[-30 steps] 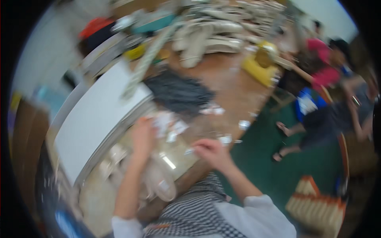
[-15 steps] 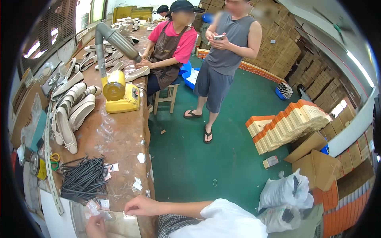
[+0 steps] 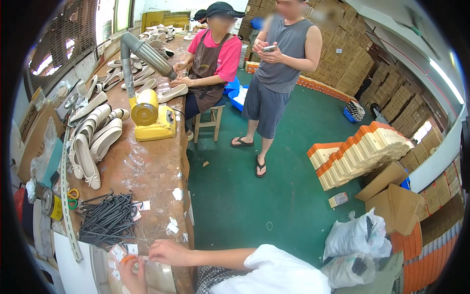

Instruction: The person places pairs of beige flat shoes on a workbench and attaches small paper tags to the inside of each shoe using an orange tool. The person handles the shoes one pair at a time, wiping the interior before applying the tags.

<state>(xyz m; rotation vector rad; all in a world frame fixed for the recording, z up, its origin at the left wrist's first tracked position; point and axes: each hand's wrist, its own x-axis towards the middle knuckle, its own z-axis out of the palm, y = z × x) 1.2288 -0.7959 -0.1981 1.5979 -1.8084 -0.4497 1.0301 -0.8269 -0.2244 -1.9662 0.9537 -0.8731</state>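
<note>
At the near end of the brown workbench, small white printed labels lie beside my left hand. Its thumb and forefinger are curled together, with an orange patch at their tips; what they hold, if anything, is too small to name. My right hand reaches in from the right just beside it, fingers bent and pressed together. I cannot make out anything in that pinch. Just beyond the hands is a heap of thin dark grey rods, some with bent ends.
Beige flat shoes crowd the bench's left side, near a yellow hot-air blower. Scissors and a yellow tin are at the left edge. A seated co-worker and a standing person are beyond. White sacks stand right.
My left hand has risen toward the labels and come closer to my right hand, which has shifted slightly left. The whole view has moved a little.
</note>
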